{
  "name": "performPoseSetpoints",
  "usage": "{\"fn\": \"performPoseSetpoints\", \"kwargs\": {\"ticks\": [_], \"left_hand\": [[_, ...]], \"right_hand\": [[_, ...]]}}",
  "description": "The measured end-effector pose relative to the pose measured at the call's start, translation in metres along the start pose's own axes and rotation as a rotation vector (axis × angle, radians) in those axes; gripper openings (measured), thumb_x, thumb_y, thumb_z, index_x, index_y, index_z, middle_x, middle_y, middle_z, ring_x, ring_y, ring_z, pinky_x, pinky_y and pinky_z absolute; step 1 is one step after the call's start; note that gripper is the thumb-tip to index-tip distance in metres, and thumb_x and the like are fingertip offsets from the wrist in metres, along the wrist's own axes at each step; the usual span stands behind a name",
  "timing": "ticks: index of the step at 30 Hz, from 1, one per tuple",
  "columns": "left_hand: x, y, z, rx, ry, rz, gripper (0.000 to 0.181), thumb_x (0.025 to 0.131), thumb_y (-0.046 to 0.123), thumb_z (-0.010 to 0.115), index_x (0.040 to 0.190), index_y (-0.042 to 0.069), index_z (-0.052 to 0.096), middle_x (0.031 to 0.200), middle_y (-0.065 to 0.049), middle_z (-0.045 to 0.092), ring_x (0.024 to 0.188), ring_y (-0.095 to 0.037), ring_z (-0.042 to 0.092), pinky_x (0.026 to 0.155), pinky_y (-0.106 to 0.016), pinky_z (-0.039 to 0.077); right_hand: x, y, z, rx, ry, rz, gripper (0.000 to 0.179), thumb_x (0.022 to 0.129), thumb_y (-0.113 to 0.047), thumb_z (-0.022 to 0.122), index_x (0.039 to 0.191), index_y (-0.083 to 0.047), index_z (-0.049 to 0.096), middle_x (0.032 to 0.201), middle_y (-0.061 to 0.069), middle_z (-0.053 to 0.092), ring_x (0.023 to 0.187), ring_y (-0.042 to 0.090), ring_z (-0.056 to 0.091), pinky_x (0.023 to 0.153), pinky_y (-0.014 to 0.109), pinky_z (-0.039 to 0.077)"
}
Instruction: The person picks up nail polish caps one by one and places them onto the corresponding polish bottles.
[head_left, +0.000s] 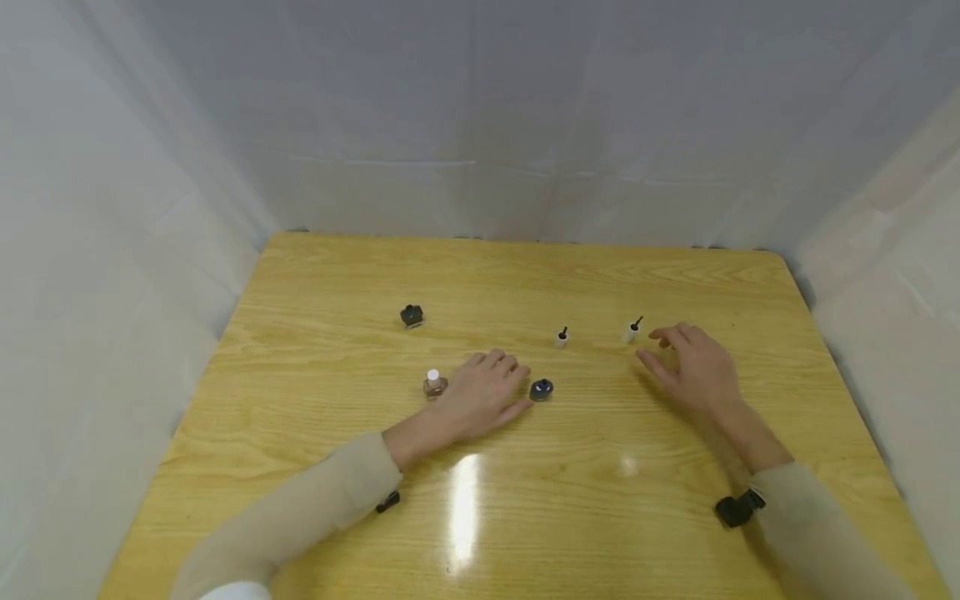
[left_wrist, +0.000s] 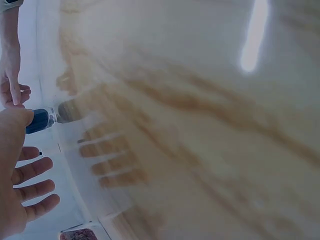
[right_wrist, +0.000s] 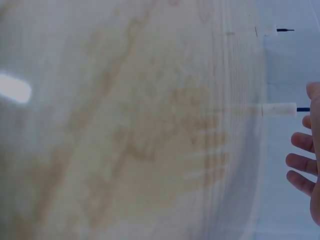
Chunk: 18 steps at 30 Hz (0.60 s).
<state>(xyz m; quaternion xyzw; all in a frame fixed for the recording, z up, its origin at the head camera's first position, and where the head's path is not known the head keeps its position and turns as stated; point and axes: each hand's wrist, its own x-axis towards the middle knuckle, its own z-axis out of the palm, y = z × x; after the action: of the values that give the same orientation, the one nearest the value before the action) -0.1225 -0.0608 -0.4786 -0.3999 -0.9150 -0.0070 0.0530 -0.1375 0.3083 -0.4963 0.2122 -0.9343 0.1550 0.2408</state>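
A small dark blue nail polish bottle [head_left: 541,390] without a cap stands on the table, just right of my left hand [head_left: 480,393]. That hand's fingers are spread, its thumb beside the bottle; in the left wrist view the thumb overlaps the blue bottle [left_wrist: 40,121], and I cannot tell if they touch. My right hand [head_left: 696,367] hovers with thumb and fingers apart, just right of a white cap [head_left: 632,333] whose brush points up. The same cap [right_wrist: 279,109] shows near the fingers in the right wrist view. A second white cap [head_left: 561,340] stands brush-up between the hands.
A brownish-pink bottle with a white cap [head_left: 433,383] stands left of my left hand. Farther back is a dark open bottle [head_left: 412,316]. A black object [head_left: 387,502] shows beside the left sleeve. White sheeting [head_left: 480,125] surrounds the wooden table [head_left: 600,533].
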Motion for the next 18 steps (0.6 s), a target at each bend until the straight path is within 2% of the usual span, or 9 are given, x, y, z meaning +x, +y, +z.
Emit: {"fn": "performPoseSetpoints", "kwargs": {"ticks": [4, 8, 14, 18], "left_hand": [[0.004, 0.001, 0.003, 0.016, 0.001, 0.01, 0.053, 0.107, 0.056, 0.052, 0.133, 0.013, 0.066, 0.128, -0.008, 0.073, 0.12, -0.024, 0.068, 0.103, -0.039, 0.06], [0.006, 0.002, 0.005, 0.012, -0.005, 0.007, 0.053, 0.107, 0.056, 0.051, 0.132, 0.013, 0.067, 0.128, -0.009, 0.073, 0.119, -0.024, 0.068, 0.102, -0.039, 0.06], [0.009, 0.003, 0.004, -0.026, -0.011, -0.01, 0.05, 0.107, 0.054, 0.052, 0.13, 0.013, 0.068, 0.127, -0.008, 0.073, 0.119, -0.024, 0.068, 0.103, -0.039, 0.06], [0.011, 0.004, 0.006, -0.041, -0.02, -0.01, 0.049, 0.107, 0.053, 0.052, 0.13, 0.013, 0.068, 0.127, -0.008, 0.073, 0.119, -0.024, 0.068, 0.103, -0.038, 0.059]], "right_hand": [[0.004, 0.004, 0.0, -0.009, -0.044, 0.031, 0.037, 0.089, -0.035, 0.08, 0.11, -0.005, 0.074, 0.091, 0.013, 0.073, 0.073, 0.03, 0.068, 0.054, 0.044, 0.055], [0.008, 0.009, 0.0, -0.024, -0.076, 0.052, 0.036, 0.089, -0.033, 0.08, 0.111, -0.006, 0.074, 0.093, 0.013, 0.073, 0.075, 0.031, 0.068, 0.057, 0.045, 0.056], [0.015, 0.013, 0.003, -0.027, -0.131, 0.06, 0.036, 0.09, -0.033, 0.081, 0.116, -0.008, 0.073, 0.098, 0.012, 0.074, 0.078, 0.03, 0.069, 0.059, 0.045, 0.057], [0.019, 0.015, 0.006, -0.026, -0.197, 0.081, 0.038, 0.095, -0.037, 0.077, 0.12, -0.008, 0.073, 0.103, 0.012, 0.074, 0.083, 0.031, 0.07, 0.064, 0.047, 0.059]]}}
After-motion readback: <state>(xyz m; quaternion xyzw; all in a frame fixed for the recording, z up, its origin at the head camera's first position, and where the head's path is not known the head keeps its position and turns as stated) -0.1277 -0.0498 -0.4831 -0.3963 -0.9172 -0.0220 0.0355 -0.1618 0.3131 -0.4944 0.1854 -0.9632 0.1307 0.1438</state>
